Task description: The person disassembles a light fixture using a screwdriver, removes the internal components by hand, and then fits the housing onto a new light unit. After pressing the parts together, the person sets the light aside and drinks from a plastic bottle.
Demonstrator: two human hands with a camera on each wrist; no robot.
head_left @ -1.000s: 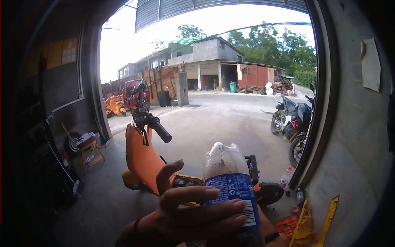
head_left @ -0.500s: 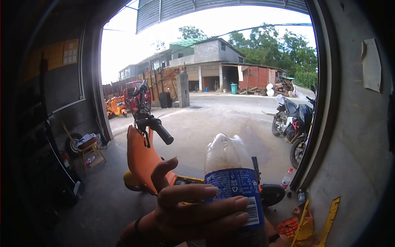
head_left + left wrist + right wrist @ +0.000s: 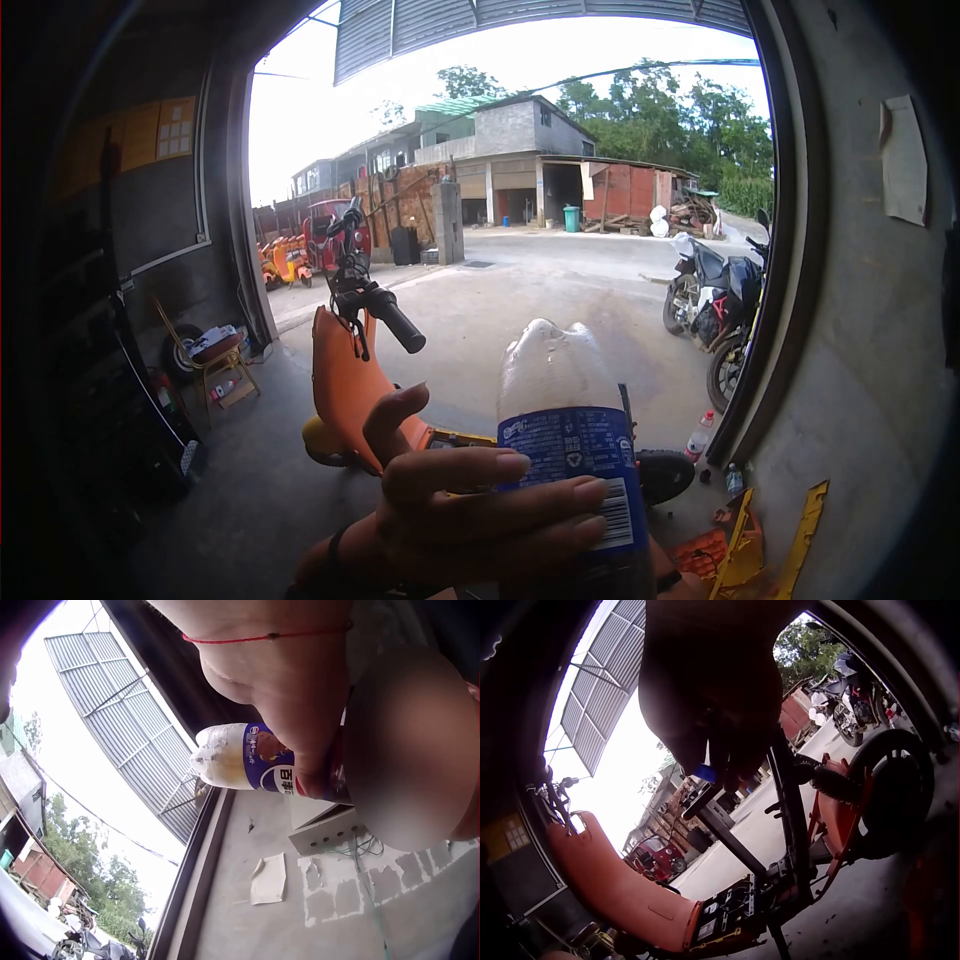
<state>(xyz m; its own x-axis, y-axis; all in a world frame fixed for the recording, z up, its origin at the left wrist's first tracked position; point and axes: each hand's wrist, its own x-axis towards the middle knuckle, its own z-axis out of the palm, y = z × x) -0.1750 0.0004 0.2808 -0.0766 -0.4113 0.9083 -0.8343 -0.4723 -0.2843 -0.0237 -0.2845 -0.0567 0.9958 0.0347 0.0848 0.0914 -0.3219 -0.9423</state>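
Note:
A clear plastic soda bottle (image 3: 560,370) with a blue label is tilted up, its base raised away from the person. My left hand (image 3: 470,510) grips it, with the fingers across the label and the index finger lifted off to the side. In the left wrist view the neck end of the bottle (image 3: 225,757) runs toward a blurred area at the person's head, hidden there. My right hand (image 3: 712,705), dark in the right wrist view, hangs lower and pinches a small blue bottle cap (image 3: 705,772) between its fingertips.
A partly stripped orange scooter (image 3: 350,390) stands just ahead. Yellow and orange body panels (image 3: 745,555) lie at the right, near an upright bottle (image 3: 700,437). Motorcycles (image 3: 715,300) stand by the doorway. At the left is a chair (image 3: 215,355) beside a tyre.
The bottle has tipped slightly higher in my left hand, its base rising in the head view. My left hand's grip looks the same.

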